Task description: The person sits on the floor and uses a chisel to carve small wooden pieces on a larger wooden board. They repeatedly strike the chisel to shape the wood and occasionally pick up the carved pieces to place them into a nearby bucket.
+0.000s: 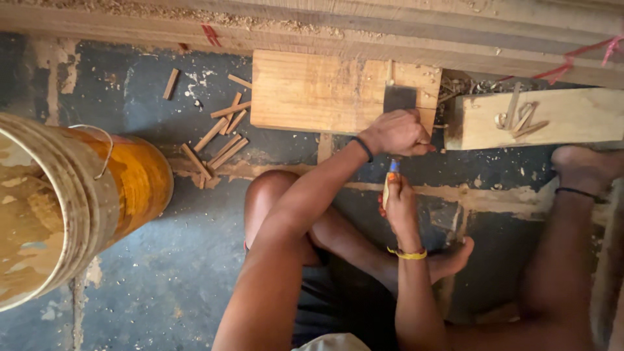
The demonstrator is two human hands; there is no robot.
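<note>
Several short wooden sticks (218, 140) are scattered on the dark floor (175, 260) beside a paint-stained bucket (71, 201), and they could be kicked or knelt on if the legs are shifted. Further right, a flat wooden block (312, 91) is laid on the floor, and a dark metal blade (398, 99) is pressed against it by the left hand (396, 133), whose fingers are closed on the blade. Just below, the right hand (398, 201) is clamped on an orange-and-blue handled tool (390, 179). A slip of either hand could bring an edge onto fingers or the bare foot (455, 257) nearby. The unclamped block could also slide.
</note>
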